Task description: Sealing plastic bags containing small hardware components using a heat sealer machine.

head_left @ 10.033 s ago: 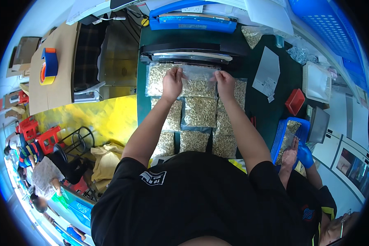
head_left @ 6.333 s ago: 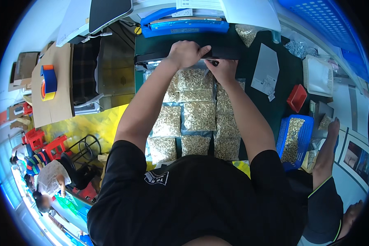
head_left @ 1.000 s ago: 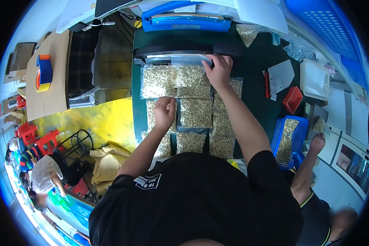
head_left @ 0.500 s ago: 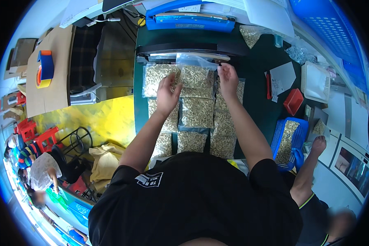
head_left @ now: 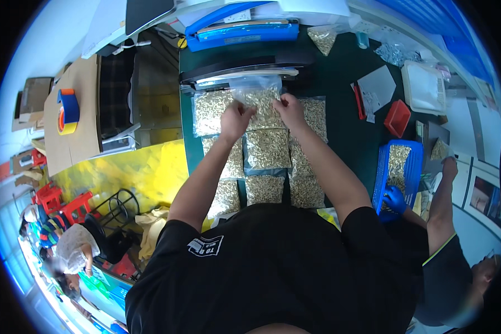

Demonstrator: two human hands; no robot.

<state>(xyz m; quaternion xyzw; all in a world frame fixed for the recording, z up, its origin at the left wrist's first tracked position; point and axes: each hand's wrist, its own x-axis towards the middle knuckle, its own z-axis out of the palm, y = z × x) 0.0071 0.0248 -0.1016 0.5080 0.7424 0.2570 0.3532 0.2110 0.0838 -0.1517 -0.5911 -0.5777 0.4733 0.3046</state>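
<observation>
Rows of flat clear plastic bags filled with small tan pieces lie on the dark green table, several in all. The far middle bag (head_left: 264,114) is pinched at its two side edges. My left hand (head_left: 236,119) closes on its left edge, thumb and fingers together. On the opposite edge my right hand (head_left: 290,113) does the same. The bag's unfilled clear top (head_left: 259,83) reaches toward a black bar-shaped machine (head_left: 239,72) with a pale strip along it. Nearer me, another filled bag (head_left: 267,149) lies flat just below the held one.
A blue bar-shaped machine (head_left: 242,34) stands at the back. To the right lie a red cutter (head_left: 359,103), white paper (head_left: 376,88) and a red tray (head_left: 397,118). A co-worker's blue-gloved hand (head_left: 394,199) reaches into a blue basket (head_left: 416,167) of tan pieces.
Both hands have come down and inward from around the bag's top to grip its sides. The co-worker's gloved hand has moved into the blue basket. My view has shifted slightly.
</observation>
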